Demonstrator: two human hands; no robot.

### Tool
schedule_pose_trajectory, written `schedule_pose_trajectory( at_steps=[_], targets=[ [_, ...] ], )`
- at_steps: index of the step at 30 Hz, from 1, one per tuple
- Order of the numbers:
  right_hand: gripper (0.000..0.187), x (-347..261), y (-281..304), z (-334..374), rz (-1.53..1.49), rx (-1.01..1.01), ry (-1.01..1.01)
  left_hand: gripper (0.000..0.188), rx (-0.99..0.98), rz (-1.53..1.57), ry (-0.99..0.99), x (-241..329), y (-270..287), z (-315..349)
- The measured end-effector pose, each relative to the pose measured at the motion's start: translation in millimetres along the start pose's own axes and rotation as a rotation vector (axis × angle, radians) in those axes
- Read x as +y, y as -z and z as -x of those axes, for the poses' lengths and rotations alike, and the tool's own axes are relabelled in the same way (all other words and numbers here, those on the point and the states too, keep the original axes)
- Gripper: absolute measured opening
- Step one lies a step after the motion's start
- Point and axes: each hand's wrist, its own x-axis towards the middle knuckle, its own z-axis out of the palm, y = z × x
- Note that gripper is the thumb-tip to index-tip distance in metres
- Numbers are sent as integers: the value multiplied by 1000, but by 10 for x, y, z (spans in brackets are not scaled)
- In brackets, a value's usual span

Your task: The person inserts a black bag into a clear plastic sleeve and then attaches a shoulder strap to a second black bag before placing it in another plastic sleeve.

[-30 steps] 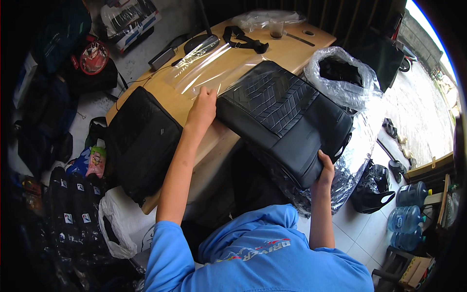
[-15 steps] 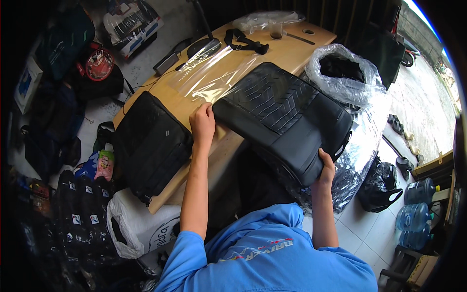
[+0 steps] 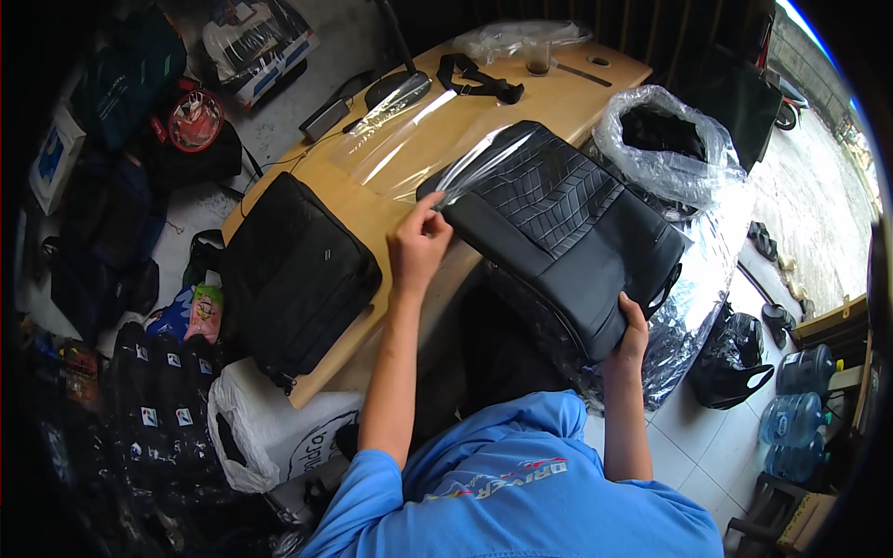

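A black backpack (image 3: 567, 232) with an embossed chevron panel is tilted across the table's near edge. My right hand (image 3: 630, 337) grips its near right end, close to the carry handle, thumb on top; the fingers underneath are partly hidden. At its left end, my left hand (image 3: 419, 249) pinches the edge of a clear plastic bag (image 3: 456, 177). This film spreads back over the tabletop, and part of it lies over the backpack's far left corner. A second black bag (image 3: 302, 270) lies left of my left forearm, on the table edge.
On the wooden table (image 3: 307, 181) are a black strap (image 3: 479, 79), a lamp base (image 3: 398, 90) and a glass (image 3: 537, 60). A large clear sack (image 3: 726, 172) of black goods stands right of it. Water bottles (image 3: 791, 418) and a black plastic bag (image 3: 730, 363) sit on the floor.
My left hand has moved right and slightly down, drawing the plastic's edge over the backpack's left corner. My right hand keeps its hold. The whole view has shifted slightly.
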Motion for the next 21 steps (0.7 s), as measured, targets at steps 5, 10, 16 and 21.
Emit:
schedule_pose_trajectory(
  at_steps=[5, 10, 16, 21],
  targets=[
    [34, -53, -99, 28, 119, 43, 46, 31, -115, -21, -84, 94, 112, 35],
    [36, -133, -69, -13, 258, 11, 103, 19, -205, -160, -40, 176, -51, -429],
    [44, -96, -145, -62, 276, -23, 192, 20, -351, -182, -400, -30, -1098, -1383],
    [44, -87, 84, -225, 280, -30, 188, 36, -594, -350, -517, -218, -1683, -1667]
  ],
)
